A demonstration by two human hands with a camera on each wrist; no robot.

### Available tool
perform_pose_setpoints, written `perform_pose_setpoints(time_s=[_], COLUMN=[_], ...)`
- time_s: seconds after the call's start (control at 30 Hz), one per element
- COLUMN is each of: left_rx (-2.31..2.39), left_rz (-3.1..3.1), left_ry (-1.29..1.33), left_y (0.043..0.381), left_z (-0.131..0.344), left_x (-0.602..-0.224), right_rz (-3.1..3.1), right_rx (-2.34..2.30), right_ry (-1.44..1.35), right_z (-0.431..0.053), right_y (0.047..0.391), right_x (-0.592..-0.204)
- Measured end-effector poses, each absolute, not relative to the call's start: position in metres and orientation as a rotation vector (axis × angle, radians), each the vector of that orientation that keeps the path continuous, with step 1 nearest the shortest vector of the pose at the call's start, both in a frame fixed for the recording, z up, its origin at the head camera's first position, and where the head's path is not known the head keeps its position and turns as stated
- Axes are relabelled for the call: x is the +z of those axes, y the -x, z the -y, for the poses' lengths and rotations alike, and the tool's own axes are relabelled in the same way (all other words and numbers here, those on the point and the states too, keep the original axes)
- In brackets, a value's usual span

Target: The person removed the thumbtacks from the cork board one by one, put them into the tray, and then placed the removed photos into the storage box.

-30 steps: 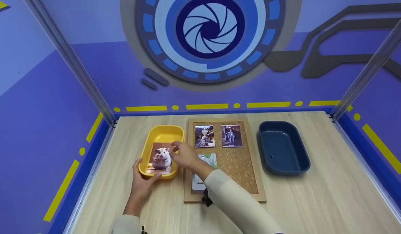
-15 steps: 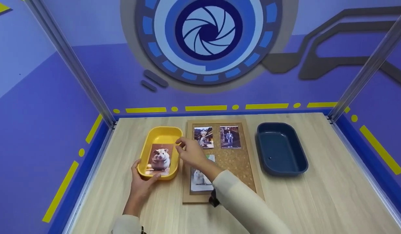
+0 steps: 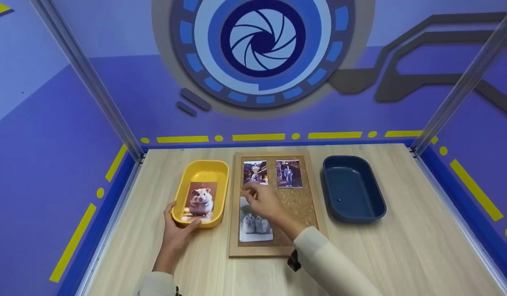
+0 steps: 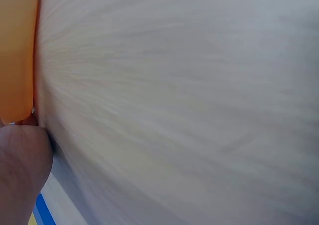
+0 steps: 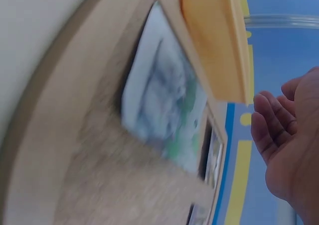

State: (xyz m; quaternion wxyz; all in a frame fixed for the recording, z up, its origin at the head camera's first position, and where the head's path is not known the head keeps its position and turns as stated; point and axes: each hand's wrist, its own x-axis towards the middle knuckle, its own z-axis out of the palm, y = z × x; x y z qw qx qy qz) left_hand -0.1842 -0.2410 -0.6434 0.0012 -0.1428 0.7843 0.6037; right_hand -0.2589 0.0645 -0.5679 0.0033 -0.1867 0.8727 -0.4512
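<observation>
At the left, a yellow tray (image 3: 212, 168) holds a hamster photo (image 3: 201, 201). My left hand (image 3: 176, 236) grips its near-left corner, thumb on the near rim. In the left wrist view, the thumb (image 4: 22, 170) lies against the tray's wall (image 4: 17, 56). My right hand (image 3: 265, 202) hovers over a wood-framed cork board (image 3: 296, 213), thumb and forefinger brought together. Anything tiny between those fingertips is hidden. Under it, a photo of white hamsters (image 3: 255, 230) lies on the board's lower left. Two photos of people, one left (image 3: 253, 169) and one right (image 3: 289, 173), are along the top.
A dark blue tray (image 3: 352, 187) stands right of the board, with a small dark dot inside it. Blue printed walls (image 3: 261, 123) close in the wooden table (image 3: 413, 230) at the back and both sides.
My right hand has moved from over the yellow tray rightward to above the cork board, uncovering more of the white hamsters' photo. The left hand keeps its grip on the tray.
</observation>
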Motion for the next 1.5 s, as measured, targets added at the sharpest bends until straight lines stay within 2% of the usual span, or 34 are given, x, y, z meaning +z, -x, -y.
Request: perform_pose_setpoints(time_s=[0.37,0.67,1.5], left_rx=[1.939,1.911,1.911], left_rz=[-2.425,-2.487,-2.537], left_ry=[0.422,0.409,0.443], left_y=[0.182,0.181,0.18], left_z=[0.232,0.232,0.238], left_x=[-0.645,-0.649,-0.639], right_rz=[-2.579,-2.478,-2.515], right_rx=[-1.7,-1.722,-1.713], right_ry=[0.327,0.092,0.168], right_z=[-0.121,-0.153,-0.149], right_y=[0.244,0.225,0.215], right_x=[-0.592,-0.613,-0.628])
